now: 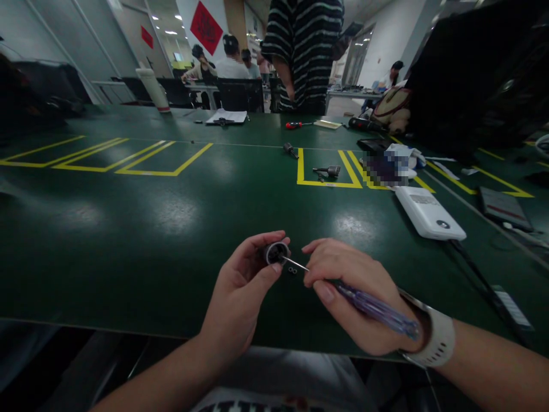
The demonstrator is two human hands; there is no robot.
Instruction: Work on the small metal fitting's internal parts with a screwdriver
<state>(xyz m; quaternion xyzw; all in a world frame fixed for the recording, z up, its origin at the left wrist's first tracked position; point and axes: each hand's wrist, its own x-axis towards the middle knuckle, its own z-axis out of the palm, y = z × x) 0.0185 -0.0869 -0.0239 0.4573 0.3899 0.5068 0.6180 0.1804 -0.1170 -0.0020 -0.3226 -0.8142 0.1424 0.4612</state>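
Between the thumb and fingers of my left hand (241, 289) is a small round grey housing (269, 252), its open end turned toward my right hand. Dark parts show inside it, too small to name. My right hand (355, 292) grips a screwdriver (373, 306) with a clear purple handle. The thin metal shaft points left, and its tip reaches into the housing's opening. Just below the shaft, two tiny dark rings (292, 270) lie on the green table.
Dark metal tool-like parts (329, 171) lie near a yellow-taped rectangle ahead. A white power bank (429, 213) with a black cable is at right. Farther back are a red-handled screwdriver (295, 125), a clipboard (227, 117) and a white cup (153, 89). A person in a striped shirt (304, 57) stands beyond the table.
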